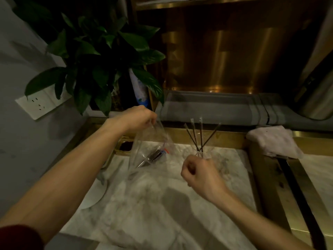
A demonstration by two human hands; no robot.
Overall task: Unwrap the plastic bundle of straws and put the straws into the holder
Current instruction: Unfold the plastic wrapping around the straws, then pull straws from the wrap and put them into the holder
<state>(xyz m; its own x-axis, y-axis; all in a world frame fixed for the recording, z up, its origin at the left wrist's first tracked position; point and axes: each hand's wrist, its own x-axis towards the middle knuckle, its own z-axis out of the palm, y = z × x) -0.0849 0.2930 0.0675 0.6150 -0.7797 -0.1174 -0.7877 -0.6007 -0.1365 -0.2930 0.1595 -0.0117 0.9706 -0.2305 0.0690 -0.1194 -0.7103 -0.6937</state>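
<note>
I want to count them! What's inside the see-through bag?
Inside the plastic bag, held by the left hand, lie dark straws. Crinkled plastic blurs them, so no count.

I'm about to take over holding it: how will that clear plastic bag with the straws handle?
The plastic bag hangs limp from the left hand, so probably floppy and light. The straws lie at its bottom end, so they may slide about if it tilts.

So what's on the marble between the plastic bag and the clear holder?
Nothing: in the head view, bare white marble counter separates the clear plastic bag from the clear straw holder.
</note>
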